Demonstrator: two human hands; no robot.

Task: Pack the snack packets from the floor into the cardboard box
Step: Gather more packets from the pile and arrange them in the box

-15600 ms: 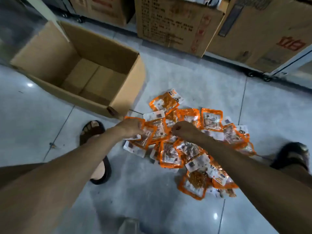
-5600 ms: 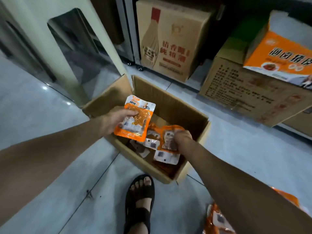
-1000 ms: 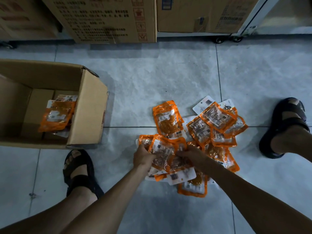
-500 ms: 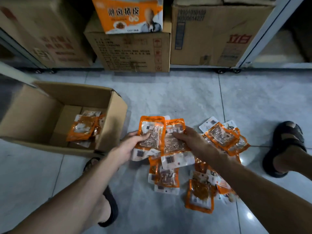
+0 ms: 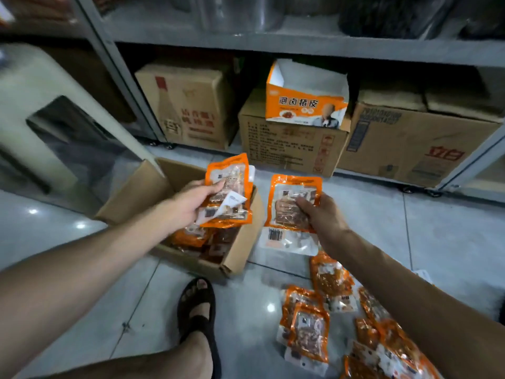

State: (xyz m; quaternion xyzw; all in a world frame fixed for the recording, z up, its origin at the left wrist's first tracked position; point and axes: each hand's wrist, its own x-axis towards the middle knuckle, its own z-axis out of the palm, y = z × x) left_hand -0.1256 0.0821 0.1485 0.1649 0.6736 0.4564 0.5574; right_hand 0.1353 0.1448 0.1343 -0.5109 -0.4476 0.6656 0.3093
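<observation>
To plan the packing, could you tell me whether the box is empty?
Not empty: orange packets lie on the bottom of the box.

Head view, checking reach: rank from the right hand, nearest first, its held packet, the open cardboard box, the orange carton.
1. packet, gripped in the right hand.
2. cardboard box, just to its left.
3. orange carton, far behind, atop a brown box.

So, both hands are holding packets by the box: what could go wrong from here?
1. The right hand holds its packets over the floor, beside the cardboard box wall; released now, they would probably miss it.
2. The left hand holds a fanned bundle with one packet sticking out, which might slip from the grip.
3. Loose packets lie near the sandalled foot and could get stepped on.
</observation>
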